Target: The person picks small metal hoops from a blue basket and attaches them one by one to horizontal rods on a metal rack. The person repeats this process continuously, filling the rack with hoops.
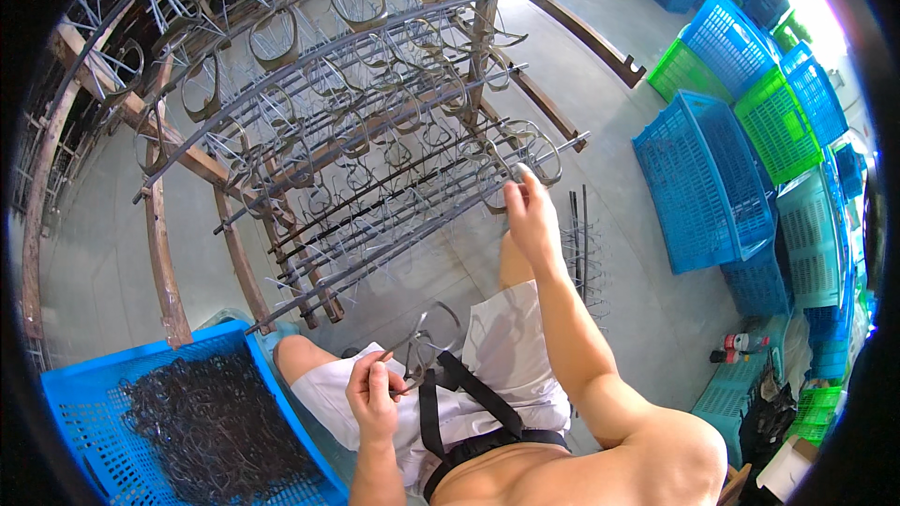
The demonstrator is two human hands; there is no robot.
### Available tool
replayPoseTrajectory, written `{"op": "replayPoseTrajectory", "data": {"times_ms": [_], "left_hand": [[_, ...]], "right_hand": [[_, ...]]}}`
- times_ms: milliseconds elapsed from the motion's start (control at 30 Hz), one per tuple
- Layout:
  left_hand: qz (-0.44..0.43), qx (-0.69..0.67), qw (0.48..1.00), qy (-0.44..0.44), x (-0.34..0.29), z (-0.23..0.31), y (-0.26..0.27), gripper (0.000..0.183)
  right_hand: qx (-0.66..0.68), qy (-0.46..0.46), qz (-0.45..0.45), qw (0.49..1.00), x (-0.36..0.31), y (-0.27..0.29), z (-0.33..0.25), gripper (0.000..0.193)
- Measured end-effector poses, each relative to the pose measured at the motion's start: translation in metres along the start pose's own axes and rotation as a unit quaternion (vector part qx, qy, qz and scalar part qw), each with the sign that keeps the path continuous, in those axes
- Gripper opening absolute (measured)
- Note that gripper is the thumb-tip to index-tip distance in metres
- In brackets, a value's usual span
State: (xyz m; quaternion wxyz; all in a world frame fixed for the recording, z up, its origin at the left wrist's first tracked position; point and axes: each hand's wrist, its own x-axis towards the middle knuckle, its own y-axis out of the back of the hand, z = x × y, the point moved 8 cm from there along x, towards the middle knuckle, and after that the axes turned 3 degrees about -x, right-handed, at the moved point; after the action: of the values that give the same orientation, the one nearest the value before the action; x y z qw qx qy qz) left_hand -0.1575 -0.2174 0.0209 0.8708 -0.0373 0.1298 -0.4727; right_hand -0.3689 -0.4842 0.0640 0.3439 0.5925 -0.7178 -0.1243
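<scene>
**Thin grey looped metal piece gripped by left hand, right hand raised to rack**

The looped metal piece is pinched between the thumb and curled fingers of the left hand, just above the lap, with its rounded loops pointed up and away from that hand. The white cloth shorts and black webbing straps are seen beside and behind it.

The right hand is held out farther forward, its fingertips placed at a grey metal loop near the end of a long, straight dark rod; whether that loop is gripped or only touched cannot be told.

Ahead of both hands, a tall brown-framed rack is hung with many similar curved metal loops on rods set in rows. To the left of the left hand, a bright blue perforated plastic basket is filled with tangled, thin black strips. Well to the right of the right hand, a large blue lattice-sided plastic crate is placed on the grey floor, with a bright green plastic crate behind it.
</scene>
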Motion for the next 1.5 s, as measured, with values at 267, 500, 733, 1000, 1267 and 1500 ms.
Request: {"op": "replayPoseTrajectory", "data": {"times_ms": [267, 500, 733, 1000, 1267, 1500], "left_hand": [[-0.064, -0.003, 0.997, -0.033, 0.017, 0.015, -0.009, 0.029], [0.035, -0.091, 0.995, 0.024, 0.011, -0.012, 0.031, 0.018], [0.065, -0.022, 0.997, 0.042, 0.001, -0.027, 0.057, 0.017], [0.044, 0.006, 0.998, 0.052, 0.005, -0.034, 0.049, 0.017], [0.042, 0.0, 0.999, 0.025, 0.007, -0.033, 0.045, 0.016], [0.032, -0.122, 0.989, 0.081, 0.007, -0.03, 0.04, 0.023]], "right_hand": [[0.319, 0.185, -0.514, 0.775, -0.131, -0.019, -0.091, 0.02], [0.422, -0.168, -0.058, 0.889, -0.054, -0.068, -0.003, 0.02], [0.247, -0.188, 0.028, 0.95, -0.039, -0.081, -0.001, 0.025], [0.306, -0.199, -0.032, 0.93, -0.03, -0.087, -0.003, 0.024], [0.423, -0.205, -0.082, 0.879, -0.036, -0.096, -0.005, 0.023], [0.21, -0.088, -0.06, 0.972, -0.04, -0.087, -0.031, 0.027]]}}
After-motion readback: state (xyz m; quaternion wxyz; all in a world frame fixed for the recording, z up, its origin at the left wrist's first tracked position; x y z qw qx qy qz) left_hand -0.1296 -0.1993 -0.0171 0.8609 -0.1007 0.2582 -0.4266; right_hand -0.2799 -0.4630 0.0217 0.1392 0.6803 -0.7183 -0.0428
